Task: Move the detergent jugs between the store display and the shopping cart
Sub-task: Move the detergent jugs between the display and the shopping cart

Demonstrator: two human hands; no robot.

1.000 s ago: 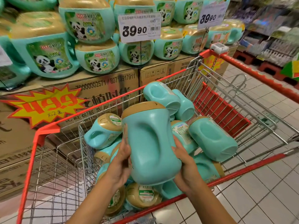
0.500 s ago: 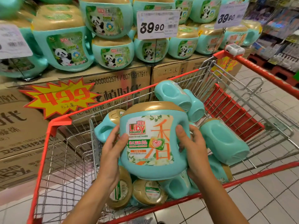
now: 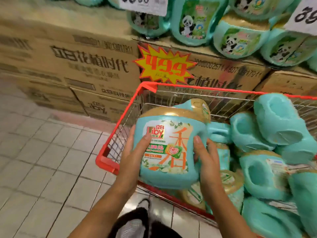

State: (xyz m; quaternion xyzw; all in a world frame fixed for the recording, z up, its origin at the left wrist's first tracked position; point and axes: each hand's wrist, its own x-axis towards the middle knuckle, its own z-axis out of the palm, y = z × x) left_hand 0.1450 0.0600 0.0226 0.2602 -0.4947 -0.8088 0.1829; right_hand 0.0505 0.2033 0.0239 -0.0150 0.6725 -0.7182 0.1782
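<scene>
Jug (image 3: 169, 152) is now over the cart's (image 3: 205, 88) left end, vs mid-cart 0.5 s ago. It's upright w/ label facing cam. L hand (image 3: 133, 155) grips its left side, thumb laid across the label. R hand (image 3: 205, 160) grips the right side, thumb on the front (other fingers wrap behind, hidden). Pile (image 3: 274, 131) of jugs lies in the cart to the right. Display jugs (image 3: 193, 23) sit on boxes (image 3: 85, 66) beyond.

Teal gold-capped jug (image 3: 169, 152) upright above cart (image 3: 120, 121), label facing camera
</scene>
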